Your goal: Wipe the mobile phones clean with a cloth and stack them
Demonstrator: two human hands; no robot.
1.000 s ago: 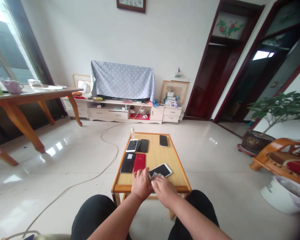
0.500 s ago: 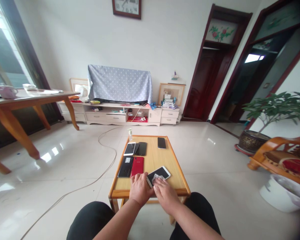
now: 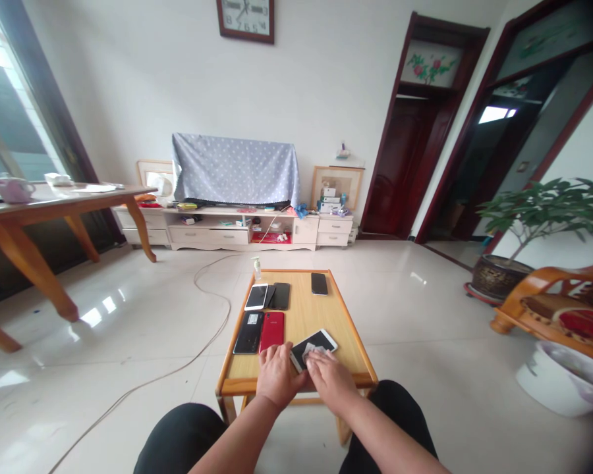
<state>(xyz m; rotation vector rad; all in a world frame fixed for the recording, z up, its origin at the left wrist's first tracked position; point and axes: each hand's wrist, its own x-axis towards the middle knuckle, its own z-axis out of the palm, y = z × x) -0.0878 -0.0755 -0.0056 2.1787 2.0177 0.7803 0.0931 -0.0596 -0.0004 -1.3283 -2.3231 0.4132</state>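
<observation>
A white smartphone [image 3: 325, 340] with a dark screen lies tilted near the front of the small wooden table [image 3: 304, 316]. My left hand [image 3: 278, 376] grips its lower left end, fingers bent over the edge. Under the fingertips of my right hand [image 3: 330, 380] a crumpled white tissue [image 3: 312, 349] is pressed against the screen. Just beyond my left hand lie a red phone [image 3: 272, 327] and a black phone [image 3: 248, 332], side by side. Part of the white phone is covered by my hands and the tissue.
Farther back on the table are another white phone [image 3: 256, 297], dark phones [image 3: 280, 296] and a black phone [image 3: 319, 284]. A pump bottle [image 3: 257, 268] stands by the far left corner. A cable [image 3: 203, 355] runs across the floor at left. A white bucket [image 3: 553, 382] stands at right.
The camera view has shifted slightly. My right hand and the tissue have moved a little on the screen; my left hand stays at the phone's end.
</observation>
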